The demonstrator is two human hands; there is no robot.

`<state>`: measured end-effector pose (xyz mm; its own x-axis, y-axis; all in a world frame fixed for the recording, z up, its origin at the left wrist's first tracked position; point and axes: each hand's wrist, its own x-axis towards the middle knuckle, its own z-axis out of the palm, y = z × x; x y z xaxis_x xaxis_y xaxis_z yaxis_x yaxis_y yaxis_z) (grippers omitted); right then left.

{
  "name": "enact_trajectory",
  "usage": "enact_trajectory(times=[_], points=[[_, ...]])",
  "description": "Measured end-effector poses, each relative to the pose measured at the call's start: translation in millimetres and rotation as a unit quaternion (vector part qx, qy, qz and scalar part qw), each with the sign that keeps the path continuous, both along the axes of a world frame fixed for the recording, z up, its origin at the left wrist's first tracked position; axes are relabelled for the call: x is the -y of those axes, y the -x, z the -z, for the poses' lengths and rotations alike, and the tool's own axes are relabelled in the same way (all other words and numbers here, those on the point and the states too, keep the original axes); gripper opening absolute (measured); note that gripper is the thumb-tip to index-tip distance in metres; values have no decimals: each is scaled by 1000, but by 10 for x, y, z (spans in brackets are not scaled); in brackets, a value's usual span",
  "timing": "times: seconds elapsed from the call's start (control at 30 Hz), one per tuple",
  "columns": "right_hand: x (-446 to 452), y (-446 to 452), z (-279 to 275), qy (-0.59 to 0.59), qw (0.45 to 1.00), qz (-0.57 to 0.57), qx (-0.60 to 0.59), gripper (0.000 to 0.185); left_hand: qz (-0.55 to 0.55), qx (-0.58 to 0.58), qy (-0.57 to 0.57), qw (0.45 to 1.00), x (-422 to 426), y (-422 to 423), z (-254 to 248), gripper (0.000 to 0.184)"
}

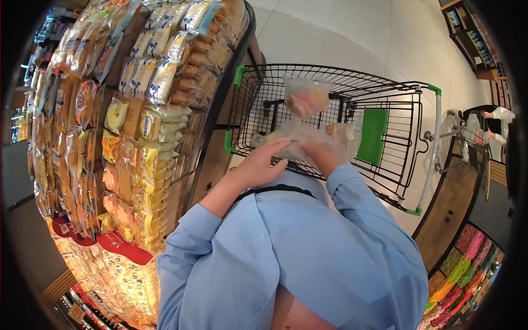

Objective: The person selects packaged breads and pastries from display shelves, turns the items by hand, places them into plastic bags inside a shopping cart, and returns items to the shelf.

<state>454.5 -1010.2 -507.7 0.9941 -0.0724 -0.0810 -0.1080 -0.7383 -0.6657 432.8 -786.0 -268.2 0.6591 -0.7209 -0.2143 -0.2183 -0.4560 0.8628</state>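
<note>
A clear plastic bag (324,138) lies in the near part of the shopping cart (385,91), in front of my body. My left hand (263,164) is at its left side, fingers stretched out and thumb apart, the fingertips at the bag's edge. Against the bag from the right is my right hand (314,153); the plastic blurs and covers its fingers, so their grip does not show. Farther into the cart rests another clear bag (309,99) with pinkish and tan contents that I cannot make out.
Packaged breads (137,126) fill a tall display on the left, close beside the cart. A green panel (373,136) hangs on the cart's wire, near its handle (438,121). Pale floor tiles (330,33) stretch beyond. At far right, a person (498,124) stands near another cart (473,137).
</note>
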Motion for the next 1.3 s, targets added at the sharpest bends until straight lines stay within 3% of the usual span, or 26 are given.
enact_trajectory(times=[0.27, 0.4, 0.47, 0.6, 0.7, 0.77, 0.8, 0.87, 0.9, 0.97, 1.0, 1.07, 1.2, 1.27, 1.3], points=[[99, 487, -150, 33, 991, -125, 21, 35, -7, 63, 2, 998, 9, -55, 72, 53], [10, 423, -226, 42, 987, -144, 50, 35, -36, 75, -65, 994, -130, -174, 589, 52], [-127, 392, -375, -17, 972, -73, -224, 29, -56, 71, -111, 990, -257, -220, 859, 52], [-171, 450, -747, -109, 971, -51, -209, 23, -73, 42, -164, 983, -502, -189, 1140, 55], [-134, 451, -994, -205, 959, -32, -195, 18, -130, 46, -160, 977, -576, -65, 1064, 57], [-99, 433, -1120, -468, 856, 17, -219, 10, -160, 1, -96, 982, -589, -20, 838, 64], [-89, 411, -1262, -467, 857, 15, -218, 10, -162, 2, -94, 982, -580, 13, 750, 64], [-85, 353, -1595, -579, 779, 6, -243, 9, -253, -230, 52, 938, -563, 83, 583, 64], [-94, 328, -1679, -576, 780, 2, -243, 9, -256, -228, 56, 938, -559, 114, 471, 64], [-133, 283, -1800, -659, 706, -48, -253, 10, -313, -348, 162, 869, -577, 167, 239, 60], [-158, 265, -1840, -656, 707, -54, -257, 10, -318, -346, 167, 867, -599, 181, 148, 60], [-226, 238, -1908, -720, 625, -114, -277, 13, -331, -358, 180, 855, -673, 229, 26, 52], [-570, 188, -2129, -728, 622, -114, -265, 14, -341, -314, 206, 862, -870, 318, -46, 49], [-723, 155, -2274, -656, 700, -26, -283, 23, -384, -185, 161, 890, -918, 363, -162, 42], [-737, 144, -2259, -653, 701, -31, -286, 23, -390, -183, 164, 888, -931, 382, -237, 42]])
